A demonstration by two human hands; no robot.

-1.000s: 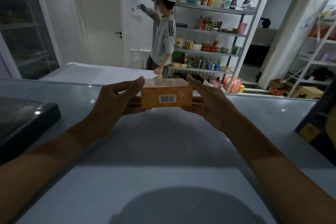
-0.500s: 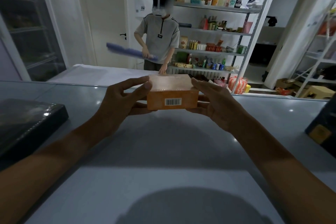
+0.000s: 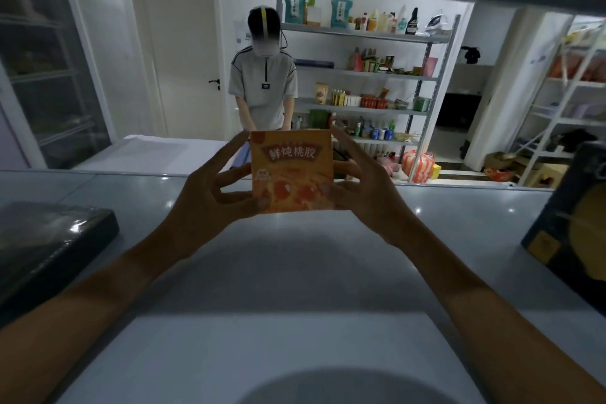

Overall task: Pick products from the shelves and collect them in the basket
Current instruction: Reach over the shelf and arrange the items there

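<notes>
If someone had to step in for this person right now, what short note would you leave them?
Left hand: grips the left edge of the orange box.
Right hand: grips its right edge.
The box is held upright above the grey shelf, printed front toward the camera.
Also on the shelf: a flat black box at far left and a dark blue box at far right.
Done: one product is in hand.
Left: put it in the basket, which is not in view, then pick more.
</notes>
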